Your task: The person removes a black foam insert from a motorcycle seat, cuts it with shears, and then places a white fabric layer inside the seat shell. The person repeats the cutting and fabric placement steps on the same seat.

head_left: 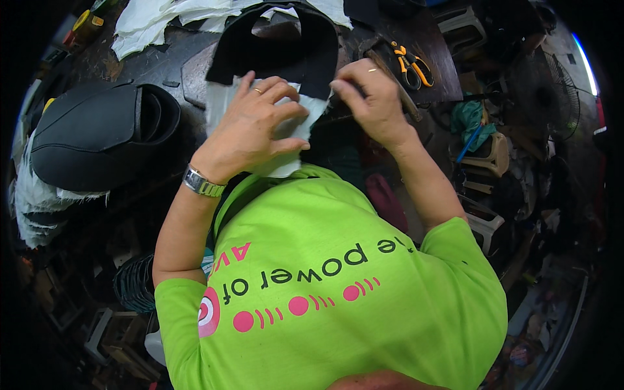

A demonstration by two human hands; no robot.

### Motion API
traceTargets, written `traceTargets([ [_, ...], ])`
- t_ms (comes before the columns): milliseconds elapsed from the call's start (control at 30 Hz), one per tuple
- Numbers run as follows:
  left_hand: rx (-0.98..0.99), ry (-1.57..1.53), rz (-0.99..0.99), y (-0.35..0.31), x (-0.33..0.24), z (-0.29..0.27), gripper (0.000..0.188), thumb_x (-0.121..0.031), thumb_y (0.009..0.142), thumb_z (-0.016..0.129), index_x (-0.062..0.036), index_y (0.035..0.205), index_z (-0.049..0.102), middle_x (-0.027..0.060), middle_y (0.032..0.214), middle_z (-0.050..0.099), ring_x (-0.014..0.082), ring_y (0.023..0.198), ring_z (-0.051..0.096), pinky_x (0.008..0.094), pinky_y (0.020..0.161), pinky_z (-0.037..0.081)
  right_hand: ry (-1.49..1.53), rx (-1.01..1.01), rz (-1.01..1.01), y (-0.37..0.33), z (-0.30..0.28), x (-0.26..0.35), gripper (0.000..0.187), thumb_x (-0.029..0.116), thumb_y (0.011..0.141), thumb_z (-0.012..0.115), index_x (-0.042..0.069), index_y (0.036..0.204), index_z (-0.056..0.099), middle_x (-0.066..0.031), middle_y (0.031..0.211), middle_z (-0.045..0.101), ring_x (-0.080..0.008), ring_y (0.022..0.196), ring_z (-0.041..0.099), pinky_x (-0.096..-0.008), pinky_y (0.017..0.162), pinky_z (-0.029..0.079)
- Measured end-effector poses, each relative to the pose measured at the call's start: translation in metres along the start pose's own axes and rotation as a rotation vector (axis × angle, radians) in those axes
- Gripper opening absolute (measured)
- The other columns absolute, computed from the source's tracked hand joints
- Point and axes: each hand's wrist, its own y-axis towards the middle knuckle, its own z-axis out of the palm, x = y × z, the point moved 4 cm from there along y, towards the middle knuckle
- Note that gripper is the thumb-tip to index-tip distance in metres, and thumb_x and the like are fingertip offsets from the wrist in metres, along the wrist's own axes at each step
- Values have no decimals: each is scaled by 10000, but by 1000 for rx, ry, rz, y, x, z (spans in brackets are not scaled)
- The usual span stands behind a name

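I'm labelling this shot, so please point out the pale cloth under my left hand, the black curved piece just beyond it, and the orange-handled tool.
Pale cloth (314, 110), head view: on its right-hand part.
Black curved piece (317, 55), head view: on its right side.
Orange-handled tool (406, 61), head view: on its handles.

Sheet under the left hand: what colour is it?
The sheet is pale, slightly bluish white; the head view shows it, beneath the left hand.
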Motion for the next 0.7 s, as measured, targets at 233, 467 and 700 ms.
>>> traceTargets([
  [233,-140,134,-101,-7,-19,15,566,-258,761,861,-151,1272,642,66,1278,593,306,1362,472,630,1181,270,-735,13,230,-20,-19,-63,474,95,884,670,100,1349,584,-168,1070,658,-381,1065,628,-465,908,525],
  [467,-254,128,-99,-18,-24,26,479,-108,798,789,-140,1255,647,69,1262,602,321,1346,476,662,1168,251,-14,-211,456,-13,-45,-48,368,162,993,610,1,1324,636,-215,1050,722,-325,895,710,-388,813,551],
  [700,-289,127,-38,-14,-22,26,361,-103,816,764,-129,1166,682,48,1059,594,279,1167,562,652,1119,345,-271,144,51,-24,-13,44,437,203,981,676,125,1403,595,-168,901,692,-364,713,683,-433,654,561],
])
